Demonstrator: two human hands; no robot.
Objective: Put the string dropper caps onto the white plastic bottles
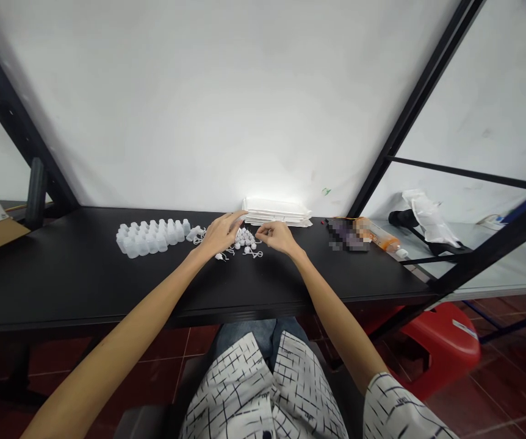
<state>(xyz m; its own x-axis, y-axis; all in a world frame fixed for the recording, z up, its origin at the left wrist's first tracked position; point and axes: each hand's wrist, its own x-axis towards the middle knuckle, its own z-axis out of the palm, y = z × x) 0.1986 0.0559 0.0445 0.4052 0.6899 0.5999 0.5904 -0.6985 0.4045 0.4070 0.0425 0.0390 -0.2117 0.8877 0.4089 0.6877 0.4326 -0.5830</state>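
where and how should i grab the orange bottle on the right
Probably around the middle of the orange bottle, coming from above and the near side with the right hand, the closer one. It appears to lie on its side, white cap toward the right, with a blurred dark thing crowding its left end, so the body's middle looks easiest to reach.

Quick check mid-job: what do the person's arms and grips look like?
The left grip and right grip are bare hands, ungloved. The left arm and right arm are slender and bare, with no watch or cable visible. The right sleeve is short, white with broken black grid lines and small dark lettering; the left one is out of view.
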